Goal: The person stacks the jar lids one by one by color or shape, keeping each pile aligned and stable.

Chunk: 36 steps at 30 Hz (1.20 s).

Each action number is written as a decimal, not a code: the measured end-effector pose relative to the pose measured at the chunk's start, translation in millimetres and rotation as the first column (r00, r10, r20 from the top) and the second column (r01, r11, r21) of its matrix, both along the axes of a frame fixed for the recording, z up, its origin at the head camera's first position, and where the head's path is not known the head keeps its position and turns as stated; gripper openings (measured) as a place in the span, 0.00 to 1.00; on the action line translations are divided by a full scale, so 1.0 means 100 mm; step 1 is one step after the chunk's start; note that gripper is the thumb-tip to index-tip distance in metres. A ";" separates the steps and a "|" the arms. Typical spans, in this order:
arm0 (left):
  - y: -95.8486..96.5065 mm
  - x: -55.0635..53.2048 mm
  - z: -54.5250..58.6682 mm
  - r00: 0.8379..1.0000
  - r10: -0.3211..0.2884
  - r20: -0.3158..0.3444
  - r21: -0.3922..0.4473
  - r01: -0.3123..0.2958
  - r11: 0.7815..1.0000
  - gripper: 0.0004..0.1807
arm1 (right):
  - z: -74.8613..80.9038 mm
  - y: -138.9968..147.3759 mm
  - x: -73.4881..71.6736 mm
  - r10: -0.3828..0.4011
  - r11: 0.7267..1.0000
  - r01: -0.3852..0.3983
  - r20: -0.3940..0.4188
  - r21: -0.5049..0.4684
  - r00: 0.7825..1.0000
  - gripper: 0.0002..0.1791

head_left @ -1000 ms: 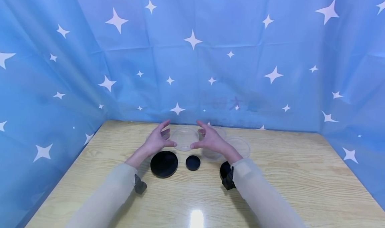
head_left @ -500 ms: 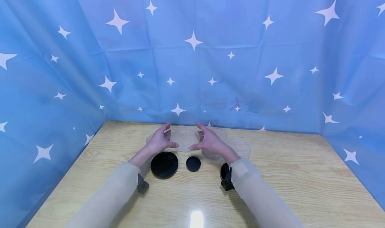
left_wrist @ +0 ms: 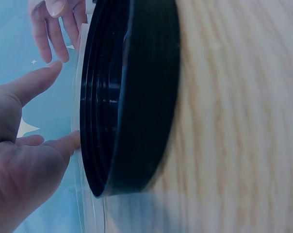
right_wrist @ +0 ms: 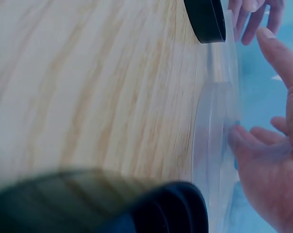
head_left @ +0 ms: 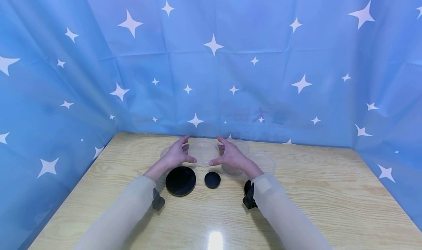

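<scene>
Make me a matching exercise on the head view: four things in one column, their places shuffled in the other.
Things
1. large round black plastic piece
2. small round black plastic piece
3. central clear round plastic disc
4. blue star-patterned fabric curtain

Places
A. between the left hand and right hand
B. beyond the pale wooden table
C. between item 1 and a partly hidden black piece
D. beside the left wrist

Pairs: 1-D; 2-C; 3-A; 4-B
</scene>
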<state>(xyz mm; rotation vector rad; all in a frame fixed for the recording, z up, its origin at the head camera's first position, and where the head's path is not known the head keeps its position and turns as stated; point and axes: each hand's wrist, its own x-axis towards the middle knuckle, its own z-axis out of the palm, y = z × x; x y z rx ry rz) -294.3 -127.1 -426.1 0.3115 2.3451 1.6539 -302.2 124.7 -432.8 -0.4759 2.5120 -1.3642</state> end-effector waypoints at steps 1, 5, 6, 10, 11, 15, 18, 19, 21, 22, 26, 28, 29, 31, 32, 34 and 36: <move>0.01 0.00 0.00 1.000 0.005 -0.002 -0.013 -0.005 1.000 0.58 | 0.00 0.00 0.00 -0.002 1.000 0.002 -0.002 0.004 1.000 0.63; 0.03 -0.02 0.01 0.999 0.026 -0.024 -0.091 -0.028 0.995 0.57 | 0.02 -0.01 -0.01 -0.011 1.000 0.011 0.000 0.026 1.000 0.62; 0.04 -0.03 0.00 0.999 0.033 -0.027 -0.111 -0.035 0.993 0.57 | 0.03 -0.01 -0.01 -0.013 0.999 0.013 0.002 0.031 1.000 0.62; 0.06 -0.05 -0.01 0.998 0.052 -0.032 -0.148 -0.056 0.987 0.56 | 0.04 -0.01 -0.03 -0.014 0.999 0.013 0.017 0.050 1.000 0.61; 0.06 -0.05 -0.02 0.998 0.055 -0.034 -0.153 -0.060 0.986 0.56 | 0.04 0.00 -0.03 -0.015 0.998 0.014 0.021 0.055 1.000 0.61; 0.07 -0.07 -0.04 0.996 0.065 -0.068 -0.211 -0.078 0.974 0.55 | 0.04 0.01 -0.05 -0.010 0.996 0.009 0.017 0.089 1.000 0.60; 0.08 -0.08 -0.04 0.991 0.076 -0.107 -0.261 -0.102 0.960 0.55 | 0.03 0.02 -0.06 -0.009 0.993 0.008 0.010 0.119 1.000 0.61; 0.08 -0.08 -0.04 0.990 0.081 -0.115 -0.272 -0.110 0.956 0.54 | 0.04 0.02 -0.06 -0.008 0.991 0.007 0.005 0.132 1.000 0.61; 0.07 -0.08 -0.03 0.988 0.085 -0.125 -0.280 -0.118 0.953 0.54 | 0.04 0.02 -0.06 -0.005 0.989 0.005 0.000 0.151 1.000 0.60; 0.07 -0.07 -0.03 0.988 0.085 -0.126 -0.280 -0.117 0.953 0.54 | 0.04 0.02 -0.06 -0.002 0.988 0.002 -0.003 0.158 1.000 0.60; 0.08 -0.06 -0.02 0.991 0.073 -0.111 -0.274 -0.101 0.956 0.54 | 0.04 0.02 -0.07 0.007 0.986 -0.008 0.006 0.166 1.000 0.60; 0.09 -0.06 -0.01 0.992 0.064 -0.106 -0.271 -0.091 0.958 0.54 | 0.03 0.02 -0.08 0.009 0.986 -0.011 0.013 0.164 1.000 0.59; 0.09 -0.05 -0.01 0.993 0.060 -0.104 -0.269 -0.086 0.959 0.54 | 0.02 0.03 -0.08 0.009 0.986 -0.012 0.016 0.165 1.000 0.59; 0.09 -0.06 -0.01 0.994 0.054 -0.094 -0.259 -0.076 0.963 0.54 | 0.02 0.03 -0.08 0.013 0.985 -0.016 0.017 0.170 1.000 0.59; 0.09 -0.06 -0.01 0.995 0.049 -0.086 -0.249 -0.069 0.966 0.54 | 0.02 0.03 -0.08 0.014 0.985 -0.016 0.017 0.174 1.000 0.59; 0.10 -0.07 -0.02 0.997 0.033 -0.072 -0.232 -0.049 0.971 0.54 | 0.04 0.03 -0.08 0.015 0.983 -0.017 0.015 0.183 1.000 0.59; 0.10 -0.08 -0.02 0.998 0.020 -0.057 -0.219 -0.032 0.975 0.55 | 0.05 0.03 -0.07 0.016 0.982 -0.019 0.021 0.187 1.000 0.58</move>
